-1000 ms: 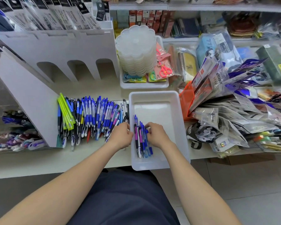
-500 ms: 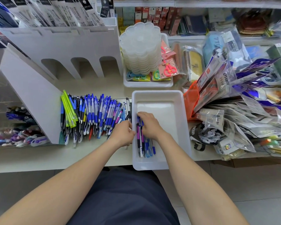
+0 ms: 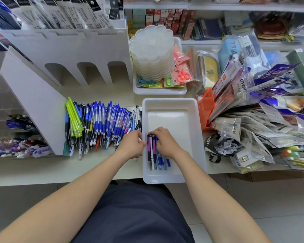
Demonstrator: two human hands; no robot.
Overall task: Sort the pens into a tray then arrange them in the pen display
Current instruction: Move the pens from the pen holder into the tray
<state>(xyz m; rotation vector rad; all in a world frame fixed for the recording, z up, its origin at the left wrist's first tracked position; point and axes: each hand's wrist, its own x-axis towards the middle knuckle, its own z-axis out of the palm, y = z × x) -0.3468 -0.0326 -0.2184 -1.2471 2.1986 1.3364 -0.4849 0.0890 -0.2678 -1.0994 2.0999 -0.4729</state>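
Head camera looks down past a lap in dark cloth point(image 3: 139, 216) and two bare forearms to the pale counter point(image 3: 42, 171). At its near edge lies a white rectangular plastic tray point(image 3: 172, 104), long side running away from the person and near end overhanging the edge a little. Along the tray's left wall lies a small bunch of pens point(image 3: 154, 155) with purple, white and blue barrels, side by side, tips toward the person. The right hand point(image 3: 162, 142) is inside the tray, fingers curled down around the upper ends of that bunch. The left hand point(image 3: 132, 145) sits just outside the tray's left wall, close beside the right one, fingers curled toward the rim; whether it grips anything I cannot tell.

Left of the tray, a wide row of loose pens point(image 3: 98, 123), mostly blue with some lime-green ones at the left end, lies on the counter. Beyond and to the left stands the white pen display point(image 3: 33, 102) with three arched openings. Behind the tray, a stack of translucent flower-shaped palettes point(image 3: 152, 53) rests in a second shallow white tray point(image 3: 158, 92), beside packaged pink scissors point(image 3: 182, 74). A heap of clear stationery packets point(image 3: 253, 102) fills the right side.
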